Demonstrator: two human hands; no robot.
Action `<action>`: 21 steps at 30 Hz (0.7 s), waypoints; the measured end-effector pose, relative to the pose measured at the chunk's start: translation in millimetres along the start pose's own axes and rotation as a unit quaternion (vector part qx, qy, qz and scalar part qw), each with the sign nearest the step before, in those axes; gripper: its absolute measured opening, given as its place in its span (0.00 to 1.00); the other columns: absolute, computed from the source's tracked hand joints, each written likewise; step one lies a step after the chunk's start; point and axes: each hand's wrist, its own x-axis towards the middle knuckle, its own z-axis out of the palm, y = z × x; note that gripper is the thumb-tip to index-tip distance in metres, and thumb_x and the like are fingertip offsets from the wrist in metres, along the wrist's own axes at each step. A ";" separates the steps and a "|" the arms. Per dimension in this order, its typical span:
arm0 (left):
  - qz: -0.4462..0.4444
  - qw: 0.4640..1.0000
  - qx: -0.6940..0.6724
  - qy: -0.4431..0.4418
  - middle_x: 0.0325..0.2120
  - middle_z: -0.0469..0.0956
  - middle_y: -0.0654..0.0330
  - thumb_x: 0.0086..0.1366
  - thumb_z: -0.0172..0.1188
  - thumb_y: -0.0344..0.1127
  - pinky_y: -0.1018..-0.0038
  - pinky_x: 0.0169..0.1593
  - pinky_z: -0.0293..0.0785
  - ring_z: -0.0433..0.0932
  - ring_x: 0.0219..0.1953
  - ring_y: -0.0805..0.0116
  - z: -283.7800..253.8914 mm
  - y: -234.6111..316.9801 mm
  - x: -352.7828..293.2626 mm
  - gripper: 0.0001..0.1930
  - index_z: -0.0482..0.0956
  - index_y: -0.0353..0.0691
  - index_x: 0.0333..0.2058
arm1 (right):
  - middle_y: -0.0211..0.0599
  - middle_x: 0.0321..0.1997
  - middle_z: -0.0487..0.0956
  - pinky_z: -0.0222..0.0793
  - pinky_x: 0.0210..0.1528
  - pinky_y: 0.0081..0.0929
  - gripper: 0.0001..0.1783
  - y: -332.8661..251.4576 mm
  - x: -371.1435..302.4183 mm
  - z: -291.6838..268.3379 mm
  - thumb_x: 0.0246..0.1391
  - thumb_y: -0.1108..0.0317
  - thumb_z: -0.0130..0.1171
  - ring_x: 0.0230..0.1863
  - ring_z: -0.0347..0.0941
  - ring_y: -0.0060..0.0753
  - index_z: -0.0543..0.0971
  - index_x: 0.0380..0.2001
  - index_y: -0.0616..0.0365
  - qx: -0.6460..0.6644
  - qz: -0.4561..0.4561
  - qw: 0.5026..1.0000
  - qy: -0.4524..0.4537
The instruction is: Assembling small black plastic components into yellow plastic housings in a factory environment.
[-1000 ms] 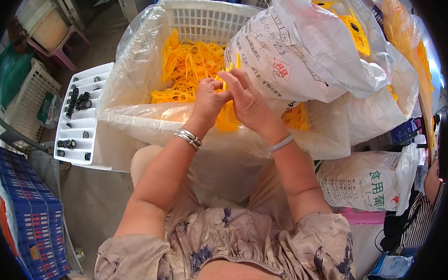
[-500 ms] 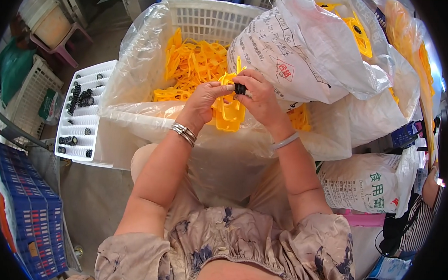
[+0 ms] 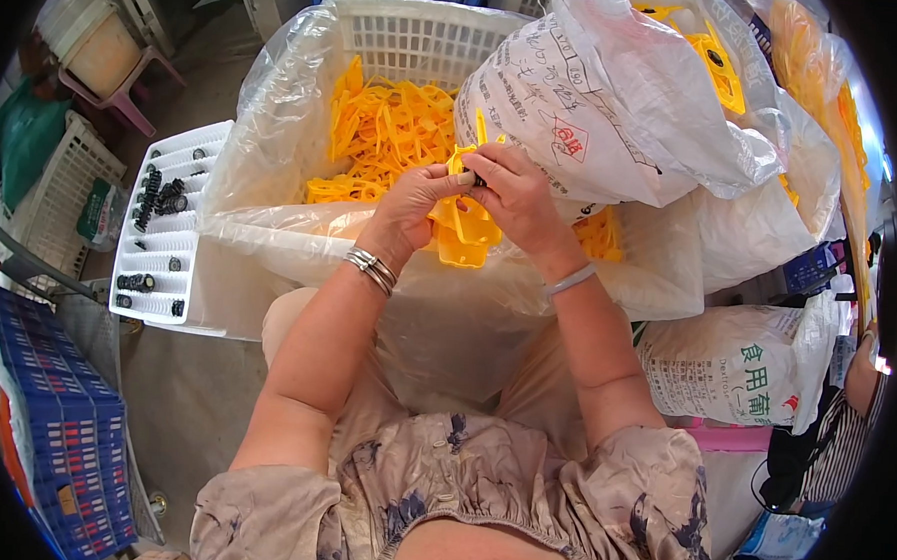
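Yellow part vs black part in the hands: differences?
Size: the yellow part is clearly larger than the black part.
Visibility: much of the yellow part shows past the fingers toward the wearer; the black part is mostly covered by the fingers, so its full shape can't be told.
Colour: the yellow part is bright; the black part is dark.
Shared: both are at the fingertips, between left hand and right hand.

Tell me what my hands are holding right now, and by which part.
Your left hand holds a yellow plastic piece around its middle; your right hand seems to pinch a small black part against it, too hidden to tell where.
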 end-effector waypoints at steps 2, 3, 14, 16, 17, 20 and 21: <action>0.008 1.000 -0.003 0.000 0.27 0.75 0.62 0.54 0.60 0.30 0.79 0.31 0.73 0.75 0.29 0.74 -2.4 -2.2 1.5 0.10 0.74 0.34 0.35 | 0.40 0.36 0.72 0.66 0.40 0.32 0.20 -3.1 0.2 -0.3 0.34 0.75 0.62 0.38 0.69 0.42 0.72 0.37 0.61 -0.009 -0.001 1.000 0.000; 0.016 1.000 -0.006 -0.001 0.26 0.75 0.62 0.53 0.61 0.30 0.79 0.31 0.73 0.74 0.28 0.74 -3.2 -2.9 2.0 0.11 0.74 0.35 0.35 | 0.39 0.35 0.72 0.65 0.40 0.32 0.20 -4.6 0.6 -0.5 0.34 0.75 0.62 0.38 0.68 0.42 0.72 0.37 0.61 -0.019 -0.003 1.000 0.001; 0.035 0.999 -0.001 0.006 0.26 0.74 0.63 0.52 0.61 0.27 0.78 0.32 0.71 0.72 0.27 0.75 5.1 2.2 -2.7 0.10 0.74 0.35 0.34 | 0.40 0.36 0.72 0.67 0.41 0.29 0.20 -1.6 -2.4 0.4 0.35 0.77 0.61 0.40 0.69 0.40 0.74 0.38 0.61 0.055 0.055 0.996 0.041; 0.036 0.999 -0.014 -0.008 0.27 0.74 0.63 0.52 0.61 0.28 0.78 0.32 0.71 0.72 0.27 0.75 3.5 3.8 -2.8 0.10 0.74 0.35 0.34 | 0.40 0.37 0.73 0.67 0.41 0.28 0.20 -1.1 -2.1 0.1 0.35 0.78 0.60 0.40 0.69 0.39 0.74 0.38 0.61 0.078 0.072 0.993 0.060; 0.036 0.999 -0.009 -0.015 0.27 0.74 0.63 0.52 0.60 0.28 0.78 0.33 0.71 0.72 0.27 0.75 1.6 3.8 -2.4 0.10 0.74 0.35 0.35 | 0.40 0.37 0.73 0.67 0.42 0.28 0.20 0.2 -1.7 -0.2 0.35 0.78 0.60 0.40 0.70 0.39 0.75 0.38 0.61 0.077 0.060 0.994 0.052; 0.035 0.999 -0.002 -0.026 0.28 0.75 0.63 0.52 0.60 0.28 0.78 0.33 0.71 0.73 0.28 0.75 -1.9 2.9 -0.1 0.10 0.74 0.35 0.35 | 0.40 0.38 0.73 0.66 0.42 0.28 0.20 3.4 -0.5 -1.7 0.35 0.79 0.60 0.40 0.69 0.39 0.75 0.38 0.61 0.076 0.037 0.996 0.036; 0.035 0.999 0.000 -0.032 0.28 0.75 0.63 0.52 0.60 0.27 0.79 0.33 0.71 0.73 0.28 0.75 -2.6 2.7 0.3 0.10 0.74 0.35 0.35 | 0.40 0.38 0.73 0.66 0.42 0.27 0.20 3.5 0.0 -2.3 0.35 0.79 0.59 0.40 0.69 0.39 0.75 0.39 0.61 0.076 0.026 0.996 0.029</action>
